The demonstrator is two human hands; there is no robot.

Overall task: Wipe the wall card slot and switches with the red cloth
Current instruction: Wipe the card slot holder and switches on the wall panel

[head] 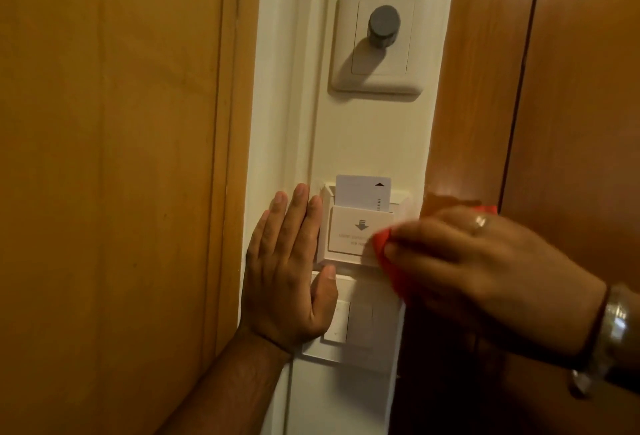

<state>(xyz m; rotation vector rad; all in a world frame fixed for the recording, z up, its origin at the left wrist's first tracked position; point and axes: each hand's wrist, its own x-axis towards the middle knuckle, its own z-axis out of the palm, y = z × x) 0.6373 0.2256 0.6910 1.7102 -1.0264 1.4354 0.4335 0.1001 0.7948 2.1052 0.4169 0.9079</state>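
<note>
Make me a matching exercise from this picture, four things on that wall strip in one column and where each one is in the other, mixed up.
Column one:
1. grey knob
2. key card
3. red cloth
4. left hand

Column two:
A. pressed on the card slot face by the right hand
B. flat on the wall, left of the card slot
C. on the top plate
D. standing in the card slot

Pairs: 1-C, 2-D, 3-A, 4-B

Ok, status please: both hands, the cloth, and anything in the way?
Left hand flat on wall, empty. Right hand presses red cloth on card slot. Key card in slot. Left thumb over lower switch.
</note>
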